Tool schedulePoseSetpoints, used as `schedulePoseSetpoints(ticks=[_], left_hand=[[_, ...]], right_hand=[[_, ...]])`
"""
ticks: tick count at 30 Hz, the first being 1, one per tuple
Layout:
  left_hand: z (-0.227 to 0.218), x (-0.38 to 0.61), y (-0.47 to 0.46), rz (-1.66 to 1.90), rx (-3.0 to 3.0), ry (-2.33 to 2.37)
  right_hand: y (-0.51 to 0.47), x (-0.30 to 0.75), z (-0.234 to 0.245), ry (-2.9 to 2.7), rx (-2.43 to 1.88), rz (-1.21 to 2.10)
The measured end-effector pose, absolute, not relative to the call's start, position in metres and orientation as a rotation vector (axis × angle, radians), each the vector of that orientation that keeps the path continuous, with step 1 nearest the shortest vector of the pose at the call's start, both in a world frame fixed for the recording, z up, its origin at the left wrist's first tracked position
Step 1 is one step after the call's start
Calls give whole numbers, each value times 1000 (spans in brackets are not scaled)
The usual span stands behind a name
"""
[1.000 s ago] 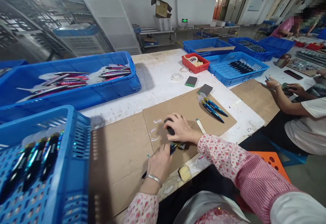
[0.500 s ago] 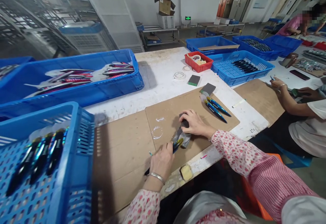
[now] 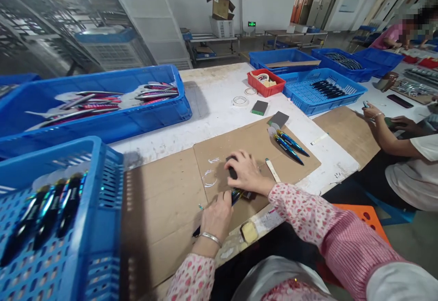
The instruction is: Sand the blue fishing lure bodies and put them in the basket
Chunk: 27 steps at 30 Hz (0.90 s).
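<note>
My left hand (image 3: pixel 217 212) is closed around a dark blue fishing lure (image 3: pixel 236 196), pressing it low over the cardboard sheet (image 3: pixel 167 200). The lure's dark tail pokes out below the palm, and its yellowish end is mostly hidden under my right wrist. Bent fingers of my right hand (image 3: pixel 247 173) grip a dark grey sanding block (image 3: pixel 231 169) just above the lure; I cannot tell whether the block touches it. Two blue-black lures (image 3: pixel 289 146) with clear lips lie to the right. Beside my right wrist rests a thin white stick (image 3: pixel 273 170).
Two sanding blocks (image 3: pixel 259 108) lie behind the cardboard, near tape rolls (image 3: pixel 240 101) and a red bin (image 3: pixel 266 86). A light-blue basket (image 3: pixel 112 164) with lures and a blue tray (image 3: pixel 137 125) stand left. A yellow pad (image 3: pixel 249 232) sits at the front edge. A co-worker's hand (image 3: pixel 372 110) works right.
My right hand has moved left with the sanding block, toward the far side of the lure. The white stick beside my wrist has come into view. My left hand stays in place.
</note>
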State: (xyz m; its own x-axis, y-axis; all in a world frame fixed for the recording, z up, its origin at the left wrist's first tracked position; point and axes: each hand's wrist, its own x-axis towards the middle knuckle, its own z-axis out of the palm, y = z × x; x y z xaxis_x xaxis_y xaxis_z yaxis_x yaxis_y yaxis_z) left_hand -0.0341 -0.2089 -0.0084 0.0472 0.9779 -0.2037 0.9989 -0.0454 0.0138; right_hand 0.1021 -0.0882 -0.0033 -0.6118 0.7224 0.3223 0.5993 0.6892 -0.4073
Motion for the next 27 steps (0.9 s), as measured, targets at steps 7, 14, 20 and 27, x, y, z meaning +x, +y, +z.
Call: schedulePoseSetpoints(ticks=[7, 14, 20, 27], left_hand=[[-8, -34, -209, -212, 2166, 2057], [-10, -35, -210, -183, 2152, 2087], [-15, -35, -210, -159, 2171, 2103], [-18, -35, -209, -165, 2194, 2103]], right_hand=[[-83, 110, -3, -2413, -1094, 432], [-83, 101, -2, -2451, -925, 459], [-83, 103, -4, -2449, -1010, 416], [-76, 117, -6, -2385, -1085, 470]])
